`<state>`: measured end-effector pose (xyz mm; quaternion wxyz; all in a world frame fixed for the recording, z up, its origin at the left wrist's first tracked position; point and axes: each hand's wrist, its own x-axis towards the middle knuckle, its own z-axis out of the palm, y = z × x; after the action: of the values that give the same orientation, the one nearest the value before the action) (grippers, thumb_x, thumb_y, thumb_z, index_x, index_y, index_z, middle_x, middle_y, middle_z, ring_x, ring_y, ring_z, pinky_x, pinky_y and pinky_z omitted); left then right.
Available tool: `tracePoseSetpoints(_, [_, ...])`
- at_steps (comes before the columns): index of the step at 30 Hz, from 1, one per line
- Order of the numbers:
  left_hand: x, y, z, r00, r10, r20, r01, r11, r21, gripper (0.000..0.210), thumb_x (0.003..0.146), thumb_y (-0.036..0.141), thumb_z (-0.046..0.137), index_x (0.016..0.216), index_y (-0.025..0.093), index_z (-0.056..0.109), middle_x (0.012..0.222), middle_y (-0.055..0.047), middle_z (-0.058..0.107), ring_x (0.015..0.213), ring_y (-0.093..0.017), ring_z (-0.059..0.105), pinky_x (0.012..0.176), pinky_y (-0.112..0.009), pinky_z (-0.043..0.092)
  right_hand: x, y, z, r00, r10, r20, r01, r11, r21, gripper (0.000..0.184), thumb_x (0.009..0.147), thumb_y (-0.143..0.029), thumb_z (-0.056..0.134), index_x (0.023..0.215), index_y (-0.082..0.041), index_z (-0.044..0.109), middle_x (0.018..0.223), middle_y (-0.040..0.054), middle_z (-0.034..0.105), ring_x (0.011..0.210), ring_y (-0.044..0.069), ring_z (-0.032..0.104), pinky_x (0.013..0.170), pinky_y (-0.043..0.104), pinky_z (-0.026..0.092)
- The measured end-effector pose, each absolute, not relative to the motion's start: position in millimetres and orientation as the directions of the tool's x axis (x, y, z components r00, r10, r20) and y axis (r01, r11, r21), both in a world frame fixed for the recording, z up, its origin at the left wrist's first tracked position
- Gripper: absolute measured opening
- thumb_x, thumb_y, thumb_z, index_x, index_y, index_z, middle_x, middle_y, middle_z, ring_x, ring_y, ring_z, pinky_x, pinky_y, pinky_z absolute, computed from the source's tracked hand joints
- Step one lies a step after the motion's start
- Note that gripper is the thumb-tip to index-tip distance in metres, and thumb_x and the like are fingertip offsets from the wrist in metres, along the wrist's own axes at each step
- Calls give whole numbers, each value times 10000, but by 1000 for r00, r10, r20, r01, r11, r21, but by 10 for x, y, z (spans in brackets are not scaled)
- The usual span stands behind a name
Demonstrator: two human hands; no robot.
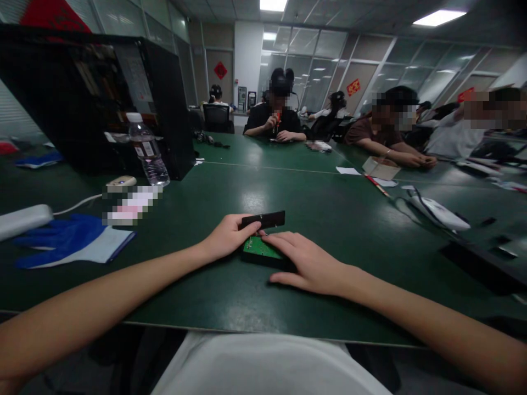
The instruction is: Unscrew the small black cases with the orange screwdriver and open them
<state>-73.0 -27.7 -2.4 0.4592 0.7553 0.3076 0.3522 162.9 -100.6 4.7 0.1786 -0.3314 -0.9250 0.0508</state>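
Note:
My left hand (231,237) is closed on a flat black plastic cover (269,219), thumb on top, holding it tilted just above a shallow black case with a green circuit board (261,248) in it. The case lies on the table, its board facing up. My right hand (310,260) spans the case's right part, fingers over the board's far side and thumb along the near side. Its palm hides the case's right end. Small parts or wires near my fingertips, between cover and board, are too small to make out.
On the left are a blue-and-white glove (78,241), a white power strip (25,220), a water bottle (148,151) and a large black cabinet (164,104). To the right lie a white corded device (438,211) and a dark box (481,266). Several people sit around the green table (197,299).

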Motion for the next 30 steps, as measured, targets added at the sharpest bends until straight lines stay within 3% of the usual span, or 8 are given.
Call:
tracePoseSetpoints(3, [-719, -294, -32, 590, 765, 260, 144, -416, 898, 337, 950, 415, 600, 936, 115, 751, 915, -63, 769, 843, -202, 682, 757, -264, 514, 1563, -1028, 6, -716, 636, 289, 610, 771, -185, 623, 1002, -449, 539, 1502, -105, 397, 1420, 234, 575, 1271, 332, 586, 1040, 526, 516])
tracePoseSetpoints(7, [-719, -294, -45, 628, 749, 212, 108, -354, 929, 359, 967, 424, 576, 992, 106, 742, 939, -85, 772, 878, -218, 698, 804, -288, 531, 1598, -1037, 50, -730, 619, 292, 560, 785, -266, 523, 1014, -357, 531, 1481, -141, 433, 1399, 185, 608, 1244, 284, 609, 1046, 476, 522])
tracePoseSetpoints(12, [-712, -278, -52, 657, 724, 211, 131, -385, 913, 365, 976, 427, 552, 1021, 115, 736, 972, -81, 762, 897, -217, 688, 817, -291, 525, 1716, -1089, 294, -713, 601, 361, 526, 799, -291, 486, 984, -341, 579, 1443, -206, 495, 1339, 143, 652, 1204, 261, 633, 1006, 435, 536])
tracePoseSetpoints(15, [-711, -278, -43, 672, 708, 217, 200, -455, 868, 366, 991, 421, 519, 967, 127, 736, 913, -64, 754, 861, -211, 677, 793, -286, 510, 1949, -1042, 515, -582, 678, 450, 627, 726, -282, 494, 967, -381, 596, 1434, -244, 514, 1313, 125, 669, 1173, 281, 656, 981, 436, 546])
tracePoseSetpoints(20, [-727, -292, -30, 671, 719, 181, 274, -468, 840, 380, 999, 415, 497, 938, 125, 735, 867, -73, 750, 811, -205, 676, 754, -279, 495, 2867, -734, 747, -226, 754, 617, 919, 376, -122, 561, 931, -470, 580, 1434, -231, 512, 1361, 163, 630, 1233, 387, 611, 1034, 574, 483])
tracePoseSetpoints(23, [-729, -296, -30, 672, 717, 185, 258, -461, 849, 353, 988, 401, 517, 951, 127, 736, 859, -71, 750, 809, -204, 684, 764, -280, 502, 3636, -567, 690, -46, 846, 531, 997, 73, -30, 514, 927, -521, 485, 1362, -253, 544, 1277, 194, 641, 1200, 465, 595, 959, 653, 479])
tracePoseSetpoints(27, [-725, -296, -26, 672, 718, 182, 263, -462, 847, 347, 984, 398, 527, 997, 130, 747, 846, -66, 752, 813, -209, 688, 767, -283, 500, 4526, -514, 478, 342, 874, 344, 937, -345, -55, 363, 845, -528, 563, 1026, -226, 652, 882, 174, 683, 869, 443, 683, 692, 568, 522])
tracePoseSetpoints(30, [-727, -295, -23, 672, 716, 189, 266, -471, 841, 355, 984, 402, 526, 1013, 127, 748, 827, -62, 748, 805, -209, 684, 759, -284, 495, 4913, -530, 349, 355, 865, 354, 933, -354, -69, 331, 775, -570, 638, 722, -245, 608, 666, 127, 619, 694, 387, 675, 599, 528, 497])
